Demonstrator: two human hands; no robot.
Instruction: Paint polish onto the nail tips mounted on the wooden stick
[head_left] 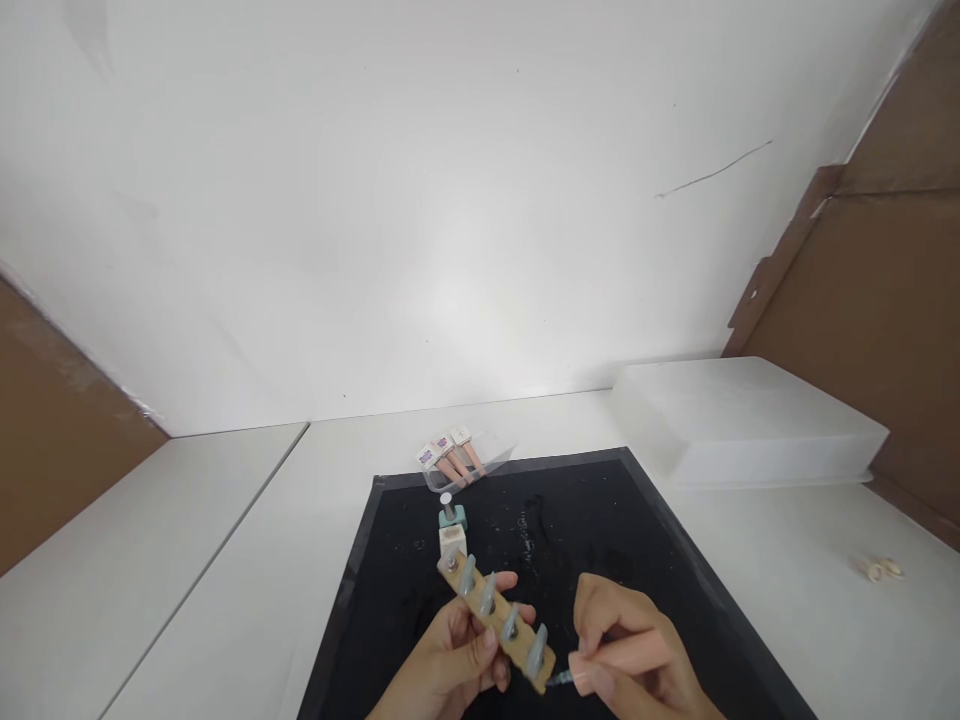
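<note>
Grips tan strip [498, 619] of grey nail-shaped tips [488, 594] in left hand [456, 652], angled toward right hand [637, 612] seemingly for easy reach, and pinches peach-handled brush [628, 654] in the latter, presumably for fine control

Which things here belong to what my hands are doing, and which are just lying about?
Apparently in the job:
Wooden strip, in the left hand
Grey tips along it
Peach-handled brush, in the right hand
Black mat underneath

Apparently just lying about:
Peach tubes in a clear tray
White box
Pale bits, far right

Unclear: mint-and-white object
</note>
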